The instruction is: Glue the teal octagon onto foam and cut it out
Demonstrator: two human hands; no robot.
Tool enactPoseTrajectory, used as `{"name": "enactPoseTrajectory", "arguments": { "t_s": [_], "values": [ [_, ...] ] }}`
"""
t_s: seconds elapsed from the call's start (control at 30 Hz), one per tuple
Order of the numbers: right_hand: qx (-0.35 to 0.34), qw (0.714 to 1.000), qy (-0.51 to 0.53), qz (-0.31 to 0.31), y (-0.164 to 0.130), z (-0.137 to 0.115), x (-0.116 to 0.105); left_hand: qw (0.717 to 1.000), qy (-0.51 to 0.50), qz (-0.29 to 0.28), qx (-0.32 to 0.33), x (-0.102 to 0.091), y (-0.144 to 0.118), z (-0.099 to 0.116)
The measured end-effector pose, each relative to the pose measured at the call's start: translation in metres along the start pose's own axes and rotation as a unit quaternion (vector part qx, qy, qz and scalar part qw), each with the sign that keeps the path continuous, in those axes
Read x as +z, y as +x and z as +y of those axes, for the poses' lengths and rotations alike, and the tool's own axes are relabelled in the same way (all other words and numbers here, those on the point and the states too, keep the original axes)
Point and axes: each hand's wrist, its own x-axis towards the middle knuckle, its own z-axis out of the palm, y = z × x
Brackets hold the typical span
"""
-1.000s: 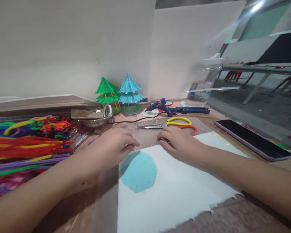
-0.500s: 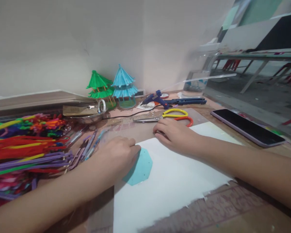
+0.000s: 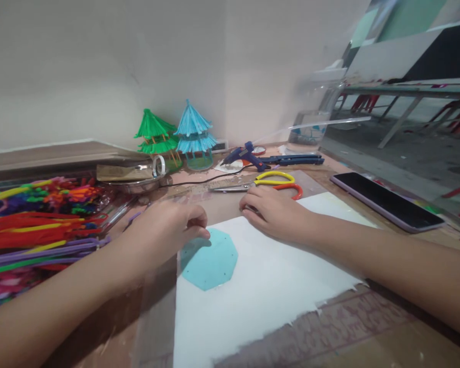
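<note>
While both hands rest at the sheet, the scene reads as follows.

Left hand: the left hand (image 3: pixel 164 227) sits at centre left of the frame, fingers curled loosely inward, with the thumb and forefinger tips closed at the upper left edge of the teal octagon (image 3: pixel 209 258). Whether they pinch that edge or something too small to see cannot be told.

Right hand: the right hand (image 3: pixel 274 214) lies palm down at centre frame, fingers bent and pressed on the far edge of the white sheet (image 3: pixel 272 291). It grasps nothing visible.

Octagon position: flat on the white sheet, at its upper left part, just below the left fingertips.

Octagon state: already cut to shape; small dark dots run near its edge. Nothing stands on it.

Progress, as judged: the flat base piece looks ready; no upright parts are attached yet.

Finished models: a green pagoda (image 3: pixel 157 135) and a blue pagoda (image 3: pixel 194 135) stand at upper centre, against the wall.

Supplies: fuzzy wires (image 3: pixel 38 220) in many colours are piled at far left.

Tools: scissors (image 3: pixel 268 181) lie just beyond the right hand; a glue gun (image 3: pixel 245 156) lies behind them, untouched.

Other: a phone (image 3: pixel 387 202) lies at right.
</note>
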Motion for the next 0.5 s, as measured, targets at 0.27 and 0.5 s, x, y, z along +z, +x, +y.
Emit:
{"name": "enactPoseTrajectory", "arguments": {
  "t_s": [0.27, 0.5],
  "values": [
    [0.011, 1.000, 0.000, -0.010, -0.0003, -0.0020, -0.0025, 0.997, -0.070, 0.034, 0.022, 0.0015, -0.0030, 0.0019],
    [0.034, 0.999, 0.008, -0.029, 0.0008, -0.0043, -0.0025, 0.996, -0.068, 0.050, -0.006, -0.0003, -0.0044, 0.0028]
  ]
}}
